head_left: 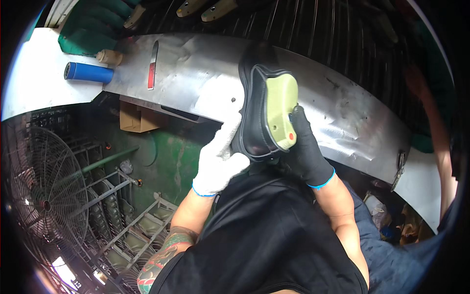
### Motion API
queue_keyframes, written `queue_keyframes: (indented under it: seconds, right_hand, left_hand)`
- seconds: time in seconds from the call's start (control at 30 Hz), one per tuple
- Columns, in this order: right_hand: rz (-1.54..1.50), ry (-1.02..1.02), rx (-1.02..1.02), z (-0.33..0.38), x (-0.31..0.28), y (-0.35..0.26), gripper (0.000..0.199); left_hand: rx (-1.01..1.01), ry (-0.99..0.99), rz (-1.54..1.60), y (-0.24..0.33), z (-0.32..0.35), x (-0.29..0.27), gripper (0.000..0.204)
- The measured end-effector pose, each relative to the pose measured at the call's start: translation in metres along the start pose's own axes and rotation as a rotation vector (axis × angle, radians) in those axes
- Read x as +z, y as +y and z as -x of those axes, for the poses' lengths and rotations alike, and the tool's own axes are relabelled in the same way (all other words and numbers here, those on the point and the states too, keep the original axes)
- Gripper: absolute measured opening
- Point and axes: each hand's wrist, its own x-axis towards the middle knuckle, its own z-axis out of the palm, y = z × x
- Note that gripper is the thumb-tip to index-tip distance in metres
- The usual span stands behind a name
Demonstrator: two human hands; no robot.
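Observation:
A black shoe (255,120) is held up over the near edge of the metal bench, with a pale green shoe last (281,105) filling its opening. The last bears a red dot near its lower end. My left hand (218,164), in a white glove, lies along the shoe's left side, its thumb by the lower end. On the other side my right hand (306,152), in a black glove, is closed on the shoe and last, its thumb up against the last. The right fingers are mostly hidden beneath the shoe.
On the metal bench (191,63) lies a red-handled knife (152,68). A blue cylinder (90,72) and a tan bottle (109,57) sit left. Dark rollers (293,29) behind carry more lasts (220,10). A wire fan (46,196) and metal racks stand lower left. Another person's arm (431,108) shows at right.

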Motion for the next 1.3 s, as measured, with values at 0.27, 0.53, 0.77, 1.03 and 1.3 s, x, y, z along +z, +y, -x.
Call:
queue_keyframes:
  seconds: [0.27,0.53,0.77,1.03,1.3]
  right_hand:
    - [0.470,-0.100,-0.165,-0.015,-0.007,-0.003,0.096]
    - [0.323,-0.115,-0.095,-0.009,-0.005,-0.016,0.085]
    - [0.440,-0.072,-0.208,-0.013,0.003,0.005,0.071]
    - [0.419,-0.034,-0.236,-0.039,0.011,0.038,0.053]
    - [0.548,-0.012,0.008,-0.073,0.007,0.001,0.050]
  left_hand:
    - [-0.330,0.064,0.723,0.019,-0.020,0.020,0.093]
    - [-0.007,-0.025,-0.085,0.006,-0.006,0.004,0.089]
    - [0.057,0.196,-0.309,0.025,0.012,0.009,0.112]
    - [-0.038,0.430,0.159,0.008,0.016,-0.007,0.102]
    - [-0.046,0.422,0.071,-0.005,0.007,-0.005,0.115]
